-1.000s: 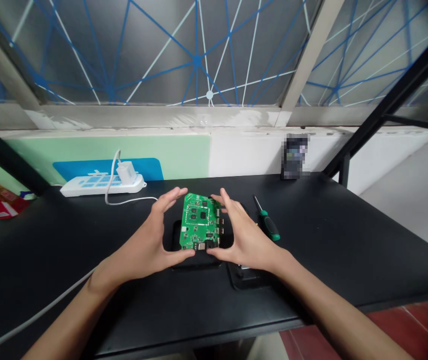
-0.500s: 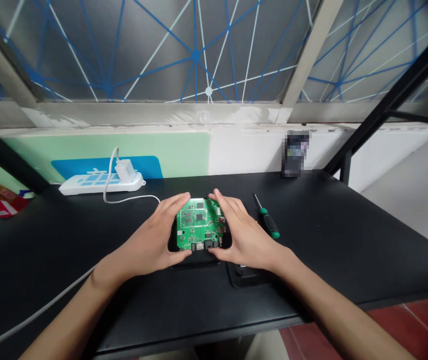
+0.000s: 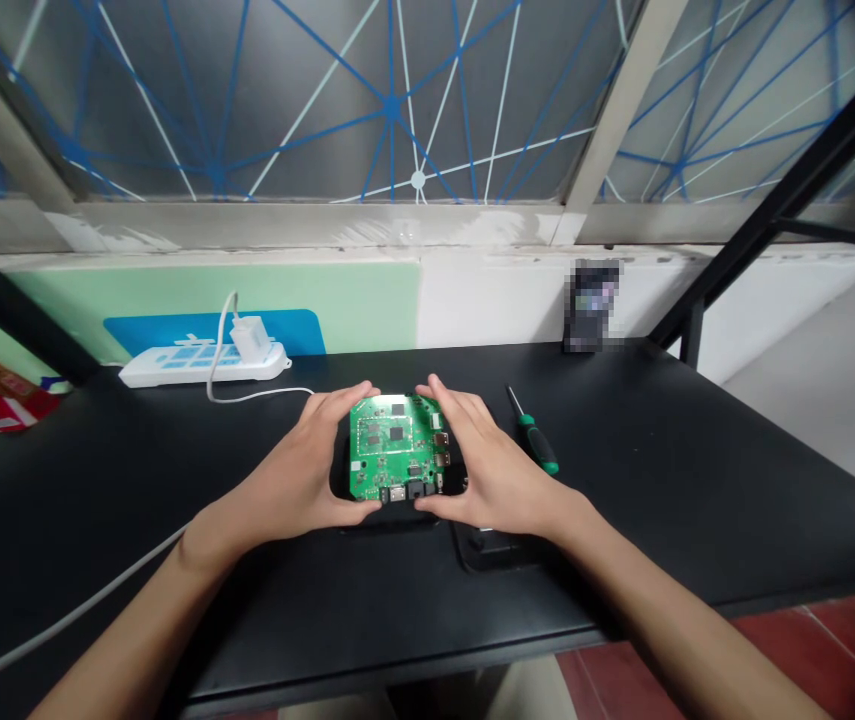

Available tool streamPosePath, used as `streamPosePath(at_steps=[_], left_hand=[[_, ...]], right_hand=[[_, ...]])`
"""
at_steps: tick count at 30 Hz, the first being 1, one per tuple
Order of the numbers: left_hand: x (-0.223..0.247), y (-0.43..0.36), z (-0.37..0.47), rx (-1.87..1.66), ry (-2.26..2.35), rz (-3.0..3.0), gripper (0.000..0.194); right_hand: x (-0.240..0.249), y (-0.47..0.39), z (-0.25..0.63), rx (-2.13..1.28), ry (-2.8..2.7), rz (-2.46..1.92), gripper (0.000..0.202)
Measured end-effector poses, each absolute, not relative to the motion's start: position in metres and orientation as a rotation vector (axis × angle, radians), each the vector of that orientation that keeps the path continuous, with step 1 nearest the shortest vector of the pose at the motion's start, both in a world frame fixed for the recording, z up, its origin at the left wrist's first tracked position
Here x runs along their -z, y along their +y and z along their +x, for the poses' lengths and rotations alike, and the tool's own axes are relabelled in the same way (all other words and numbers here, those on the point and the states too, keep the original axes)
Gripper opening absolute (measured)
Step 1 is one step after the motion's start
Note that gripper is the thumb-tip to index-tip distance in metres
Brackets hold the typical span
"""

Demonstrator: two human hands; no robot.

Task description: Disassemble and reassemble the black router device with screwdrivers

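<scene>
Between my two hands is a green circuit board (image 3: 389, 455), its chips facing up and its ports along the near and right edges. My left hand (image 3: 314, 460) curves round the board's left side, thumb at the near edge and fingers at the far corner. On the other side, my right hand (image 3: 483, 455) grips the right corners the same way. A black casing (image 3: 397, 525) shows partly beneath the board. Under my right wrist lies a flat black cover (image 3: 498, 555), half hidden. A green-and-black screwdriver (image 3: 536, 440) lies just right of my right hand.
A white power strip (image 3: 172, 368) with a plugged-in charger (image 3: 251, 340) lies at the back left, its cable trailing over the black table (image 3: 659, 480). A red packet (image 3: 3, 395) sits far left. A blurred dark phone-like object (image 3: 590, 308) leans against the wall.
The board and my left hand have shifted slightly to the left. My right hand stays almost in place, still at the board's right side.
</scene>
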State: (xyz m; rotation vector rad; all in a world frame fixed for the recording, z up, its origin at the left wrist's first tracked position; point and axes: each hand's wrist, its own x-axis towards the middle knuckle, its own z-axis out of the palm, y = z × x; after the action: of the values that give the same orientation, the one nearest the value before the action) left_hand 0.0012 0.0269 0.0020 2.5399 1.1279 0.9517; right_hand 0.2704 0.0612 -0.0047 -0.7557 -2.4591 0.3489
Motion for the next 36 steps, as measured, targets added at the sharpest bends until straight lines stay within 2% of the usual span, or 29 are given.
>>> streamPosePath(at_steps=[5,8,24,36], left_hand=[[-0.002,0.027,-0.006,-0.914,1.102,2.408,0.118],[-0.002,0.027,-0.01,-0.91,1.069,2.347,0.119],[-0.01,0.023,-0.01,-0.841,1.074,2.32,0.11],[-0.009,0.023,-0.013,-0.747,1.116,2.332,0.115]], right_hand=[[-0.001,0.061,0.276,-0.454,-2.405,-0.7,0.106],[-0.003,0.063,0.277,-0.458,-2.411,-0.725,0.101],[-0.003,0.063,0.278,-0.523,-2.473,-0.761,0.099],[0.002,0.066,0.279,-0.53,-2.445,-0.805,0.102]])
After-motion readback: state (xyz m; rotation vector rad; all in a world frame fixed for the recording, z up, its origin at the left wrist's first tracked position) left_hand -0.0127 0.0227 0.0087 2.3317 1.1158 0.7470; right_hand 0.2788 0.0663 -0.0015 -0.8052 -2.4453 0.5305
